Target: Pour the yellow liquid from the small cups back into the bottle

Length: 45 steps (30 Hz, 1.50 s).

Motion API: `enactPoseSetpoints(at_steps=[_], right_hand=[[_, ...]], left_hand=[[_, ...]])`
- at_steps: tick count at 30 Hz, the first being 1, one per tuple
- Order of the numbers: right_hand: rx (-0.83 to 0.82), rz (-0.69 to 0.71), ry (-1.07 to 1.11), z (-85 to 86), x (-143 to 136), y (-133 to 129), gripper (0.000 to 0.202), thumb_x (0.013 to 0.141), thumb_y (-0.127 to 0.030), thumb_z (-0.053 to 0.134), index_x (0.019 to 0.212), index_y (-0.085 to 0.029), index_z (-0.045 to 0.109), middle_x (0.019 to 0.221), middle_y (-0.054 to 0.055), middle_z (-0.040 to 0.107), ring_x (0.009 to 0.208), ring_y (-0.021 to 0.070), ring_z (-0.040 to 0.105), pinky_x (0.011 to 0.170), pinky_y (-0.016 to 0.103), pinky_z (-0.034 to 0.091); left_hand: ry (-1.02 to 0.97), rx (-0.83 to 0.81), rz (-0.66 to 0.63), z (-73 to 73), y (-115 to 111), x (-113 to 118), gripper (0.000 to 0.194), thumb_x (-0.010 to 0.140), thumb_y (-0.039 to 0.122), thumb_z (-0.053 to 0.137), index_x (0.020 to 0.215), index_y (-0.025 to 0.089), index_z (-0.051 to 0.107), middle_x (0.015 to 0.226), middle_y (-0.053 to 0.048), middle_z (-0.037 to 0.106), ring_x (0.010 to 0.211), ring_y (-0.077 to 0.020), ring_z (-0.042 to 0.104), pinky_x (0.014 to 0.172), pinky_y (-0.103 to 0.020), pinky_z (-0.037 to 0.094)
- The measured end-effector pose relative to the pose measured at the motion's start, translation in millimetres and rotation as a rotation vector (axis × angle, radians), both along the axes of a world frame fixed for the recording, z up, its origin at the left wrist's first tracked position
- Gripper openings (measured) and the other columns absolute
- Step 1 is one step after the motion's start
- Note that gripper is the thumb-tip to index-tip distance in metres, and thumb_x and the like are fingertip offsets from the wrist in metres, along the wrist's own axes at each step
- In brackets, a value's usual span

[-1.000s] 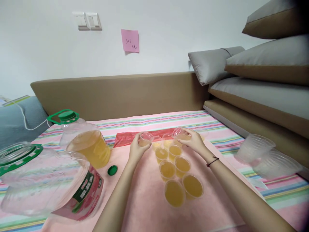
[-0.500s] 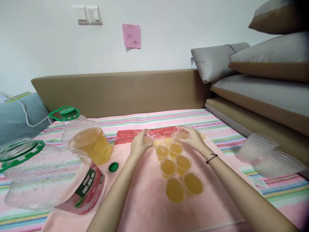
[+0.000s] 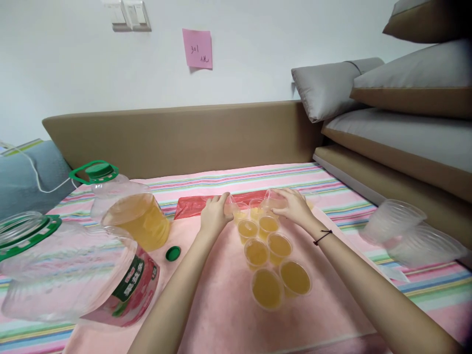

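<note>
red plastic [image 3: 189, 208] lies just beyond the filled cups [image 3: 256, 252].

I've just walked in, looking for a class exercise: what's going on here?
A person's left hand holds a clear round plastic cup, and the right hand holds a second clear plastic cup. Both are at the far end of two rows of clear plastic cups holding yellow liquid, on a pink cloth. A green-capped clear plastic jug, part full of yellow liquid, is to the left.
</note>
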State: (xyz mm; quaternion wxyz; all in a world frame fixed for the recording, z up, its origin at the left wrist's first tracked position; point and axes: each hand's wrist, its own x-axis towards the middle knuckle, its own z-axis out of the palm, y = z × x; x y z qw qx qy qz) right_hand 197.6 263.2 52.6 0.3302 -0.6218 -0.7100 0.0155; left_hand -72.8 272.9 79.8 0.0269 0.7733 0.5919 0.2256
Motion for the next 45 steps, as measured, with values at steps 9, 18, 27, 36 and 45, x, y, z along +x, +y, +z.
enactPoseSetpoints(at_steps=[9, 18, 27, 36, 45], right_hand=[[0.019, -0.001, -0.098, 3.2, -3, 2, 0.06, 0.07, -0.026, 0.073, 0.129, -0.026, 0.066, 0.113, 0.008, 0.066, 0.11, 0.0328, 0.054, 0.08, 0.039, 0.04], [0.077, 0.048, -0.174, 7.1, -7, 4, 0.06, 0.072, -0.023, 0.071, 0.131, -0.025, 0.065, 0.11, 0.009, 0.064, 0.102, 0.0301, 0.052, 0.082, 0.04, 0.035], [0.187, 0.178, -0.395, 21.6, -16, 7, 0.061, 0.073, -0.006, 0.067, 0.129, -0.031, 0.064, 0.116, 0.007, 0.064, 0.11, 0.0291, 0.048, 0.1, 0.05, 0.027], [0.332, 0.292, -0.615, 23.3, -25, 18, 0.053, 0.09, 0.0, 0.052, 0.123, -0.038, 0.067, 0.119, 0.0, 0.067, 0.122, 0.0282, 0.045, 0.113, 0.058, 0.014], [0.279, 0.188, -0.474, 22.6, -20, 12, 0.059, 0.078, 0.0, 0.056, 0.128, -0.029, 0.063, 0.122, 0.004, 0.067, 0.116, 0.0303, 0.05, 0.112, 0.062, 0.014]], left_hand=[[0.197, 0.049, -0.03, 4.3, 1, 6, 0.062, 0.075, 0.012, 0.069, 0.132, 0.028, 0.053, 0.115, -0.011, 0.064, 0.106, -0.0311, 0.055, 0.074, -0.035, 0.05], [0.373, 0.139, -0.108, 7.6, 1, 11, 0.065, 0.075, 0.003, 0.062, 0.134, 0.027, 0.052, 0.117, -0.011, 0.063, 0.105, -0.0298, 0.053, 0.081, -0.038, 0.05], [0.449, 0.218, -0.192, 8.3, 8, 18, 0.06, 0.083, -0.004, 0.044, 0.133, 0.029, 0.052, 0.12, -0.012, 0.062, 0.112, -0.0302, 0.053, 0.083, -0.042, 0.046], [0.454, 0.231, -0.315, 18.0, 7, 26, 0.056, 0.084, -0.003, 0.044, 0.134, 0.023, 0.05, 0.116, -0.014, 0.063, 0.122, -0.0308, 0.052, 0.091, -0.043, 0.044], [0.364, 0.242, -0.172, 11.4, 9, 16, 0.049, 0.083, 0.001, 0.05, 0.129, 0.018, 0.05, 0.118, -0.016, 0.065, 0.114, -0.034, 0.057, 0.097, -0.049, 0.037]])
